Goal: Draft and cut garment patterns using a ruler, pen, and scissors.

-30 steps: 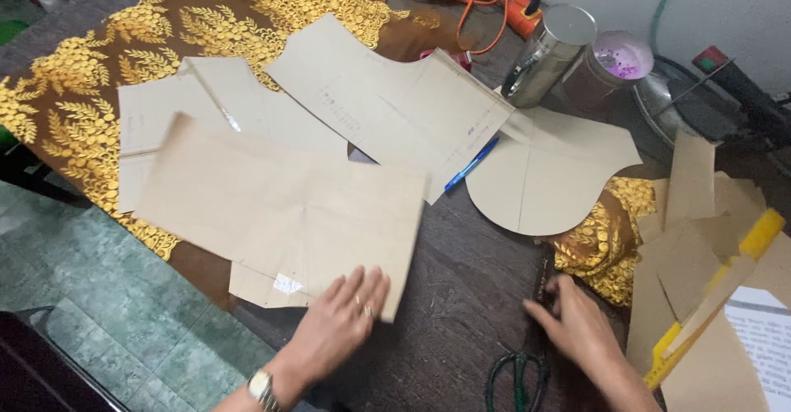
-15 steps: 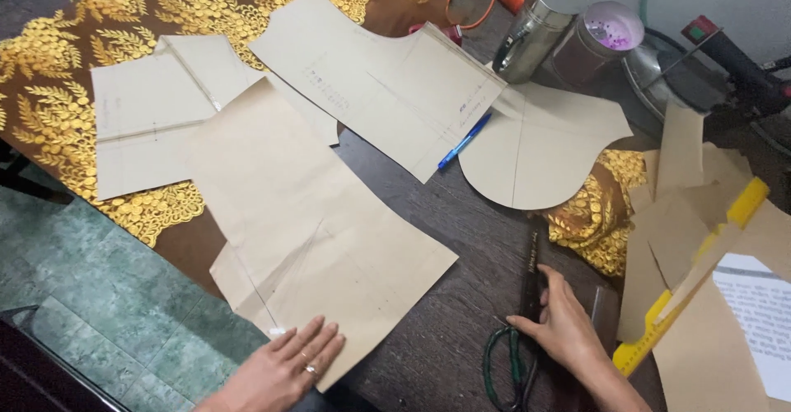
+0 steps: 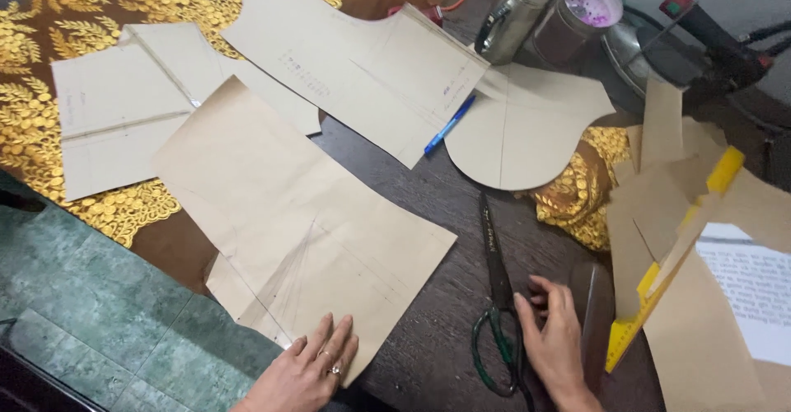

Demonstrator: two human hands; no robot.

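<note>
- Our left hand (image 3: pixel 306 368) lies flat, fingers spread, on the near corner of the creased brown pattern (image 3: pixel 301 214).
- Our right hand (image 3: pixel 554 338), fingers loosely apart, touches green-handled scissors (image 3: pixel 498 297) on the dark wooden table (image 3: pixel 445 189).
- Far left: gold embroidered fabric (image 3: pixel 33 124).

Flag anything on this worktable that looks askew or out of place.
The large brown paper pattern piece under the left hand juts past the table edge over the green floor. The scissors by the right hand lie flat. Nothing looks spilled or torn.
</note>
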